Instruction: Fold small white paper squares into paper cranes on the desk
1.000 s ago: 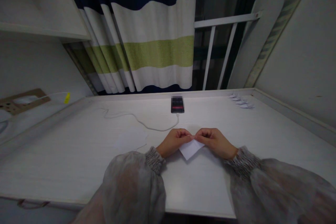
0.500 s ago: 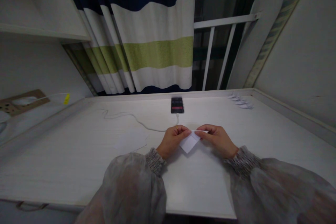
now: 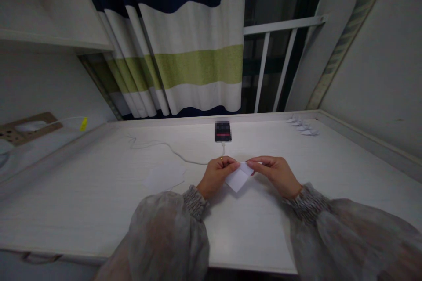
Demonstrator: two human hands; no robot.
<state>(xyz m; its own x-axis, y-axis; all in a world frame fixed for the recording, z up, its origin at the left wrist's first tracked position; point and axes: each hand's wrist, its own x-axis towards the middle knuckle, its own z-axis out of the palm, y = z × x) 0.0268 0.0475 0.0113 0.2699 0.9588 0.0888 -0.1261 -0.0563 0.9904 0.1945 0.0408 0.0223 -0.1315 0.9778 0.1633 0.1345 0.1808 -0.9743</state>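
Note:
A small piece of folded white paper [image 3: 238, 180] hangs between my two hands, one corner pointing down toward me. My left hand [image 3: 217, 174], with a ring on one finger, pinches its upper left edge between thumb and fingers. At the upper right edge, the thumb and fingers of my right hand [image 3: 275, 174] are closed on the same paper. A crease line crosses the paper near its top. The fingers partly hide its upper corners.
Behind my hands a phone [image 3: 223, 131] lies plugged into a white cable [image 3: 180, 154]. Loose white paper [image 3: 165, 176] lies to the left. Several small folded paper pieces [image 3: 302, 127] sit at the back right of the white desk [image 3: 82, 202]. A power strip [image 3: 31, 129] is at far left.
My right thumb and fingers have shifted slightly along the paper's upper right edge, and a fold there shows more. My left hand stays nearly still.

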